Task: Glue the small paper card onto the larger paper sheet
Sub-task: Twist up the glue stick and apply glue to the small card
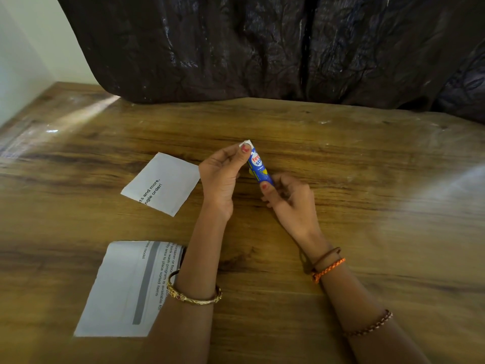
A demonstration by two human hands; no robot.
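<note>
A blue glue stick [259, 166] is held above the middle of the wooden table, tilted, between both hands. My left hand [221, 174] pinches its white cap end with thumb and fingers. My right hand [290, 198] grips its lower end. The small paper card [161, 183], white with black print, lies flat on the table just left of my left hand. The larger paper sheet [123, 290], white with a grey bar and small print, lies near the front edge at the left, partly covered by my left forearm.
The wooden table [367, 193] stretches wide to the right and back. A dark crinkled plastic sheet [262, 48] hangs along the table's far edge. A pale wall [21, 61] stands at the far left.
</note>
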